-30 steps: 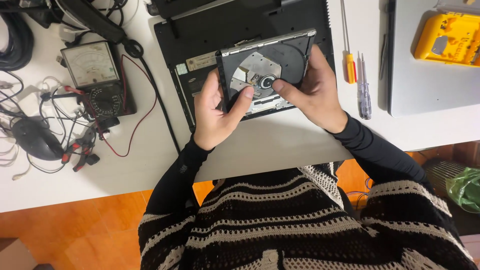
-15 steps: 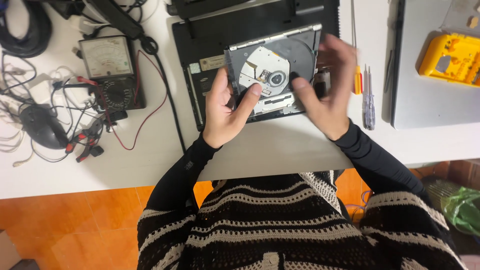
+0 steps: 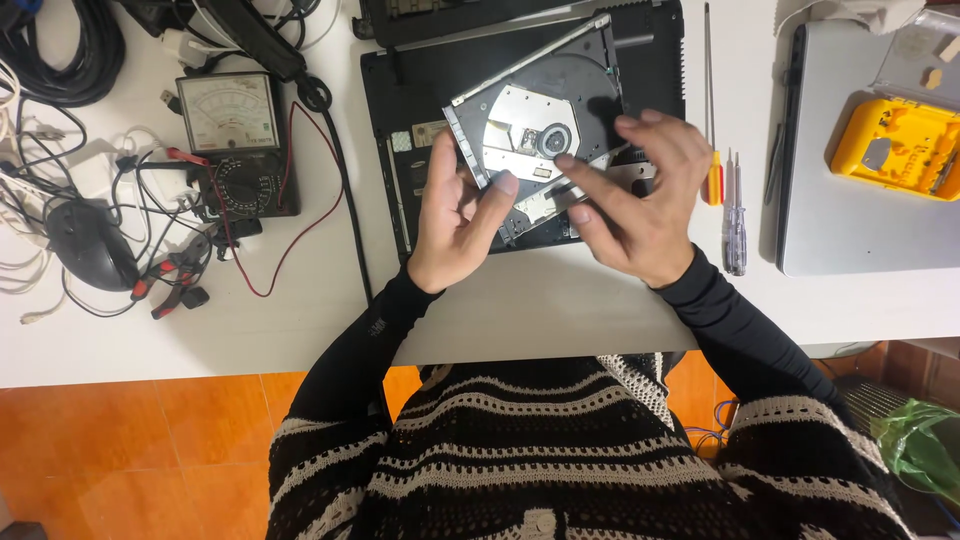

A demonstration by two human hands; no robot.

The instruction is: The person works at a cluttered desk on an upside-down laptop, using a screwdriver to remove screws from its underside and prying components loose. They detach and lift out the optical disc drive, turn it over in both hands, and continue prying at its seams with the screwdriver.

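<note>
Drive [image 3: 545,120] now tilted | long axis up-right | left hand [image 3: 455,215] gripping.

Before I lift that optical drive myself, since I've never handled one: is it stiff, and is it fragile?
The optical drive looks stiff: its flat metal body stays straight while the left hand grips one edge. Probably light, as it is thin. Likely fragile: the round spindle and inner parts lie exposed.
</note>
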